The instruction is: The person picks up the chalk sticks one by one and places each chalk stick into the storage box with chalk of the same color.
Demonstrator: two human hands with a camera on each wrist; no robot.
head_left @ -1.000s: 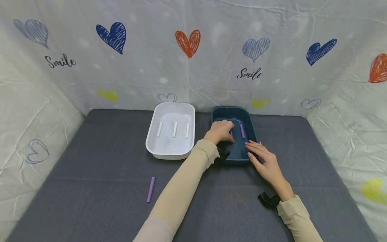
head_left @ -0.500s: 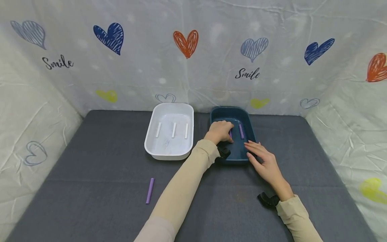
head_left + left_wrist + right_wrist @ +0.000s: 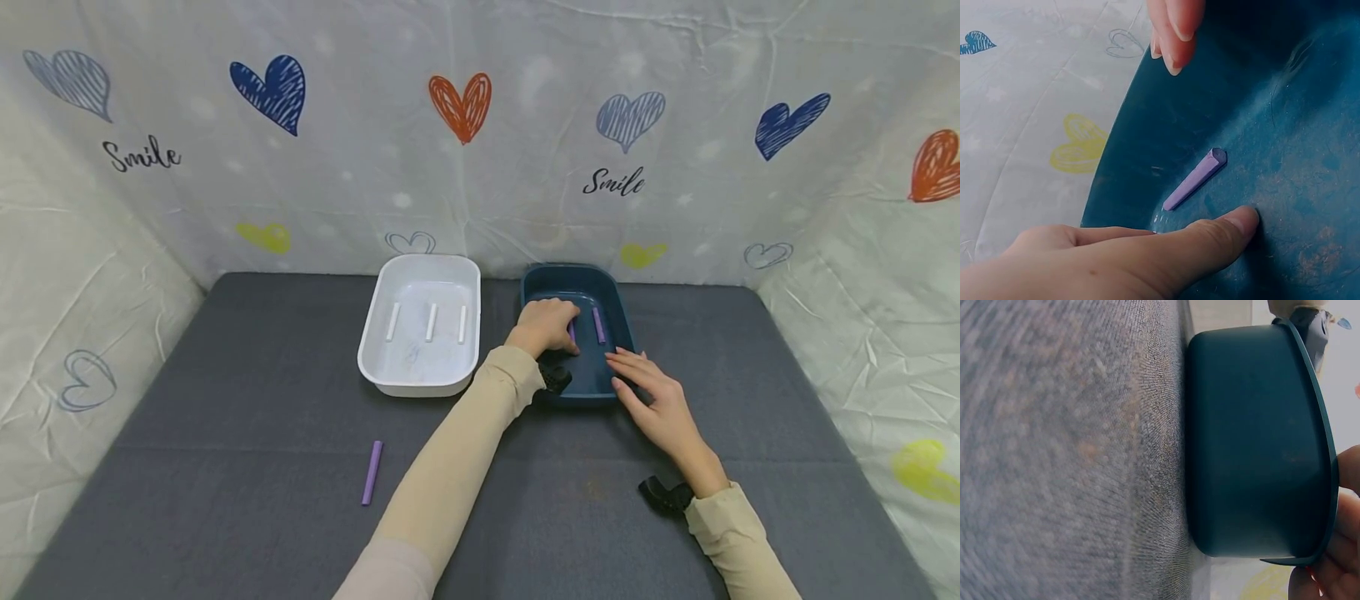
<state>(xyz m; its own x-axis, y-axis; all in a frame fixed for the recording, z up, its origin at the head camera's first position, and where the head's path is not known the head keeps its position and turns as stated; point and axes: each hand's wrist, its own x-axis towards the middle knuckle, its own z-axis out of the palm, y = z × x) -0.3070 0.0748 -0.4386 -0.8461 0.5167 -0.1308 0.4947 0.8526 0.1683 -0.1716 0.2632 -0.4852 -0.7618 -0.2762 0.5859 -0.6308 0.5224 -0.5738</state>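
My left hand reaches into the dark blue tray, its index finger and thumb pinching a purple chalk stick that is mostly covered by the hand. Beside it on the tray floor lies a second purple chalk stick, also seen past my thumb in the left wrist view. My right hand rests with fairly straight fingers at the tray's near right rim. In the right wrist view, fingers of that hand show right at the rim.
Left of the blue tray stands a white tray holding three white chalk sticks. Another purple chalk stick lies on the grey tablecloth at front left, near my left sleeve. A printed cloth backdrop rises behind both trays.
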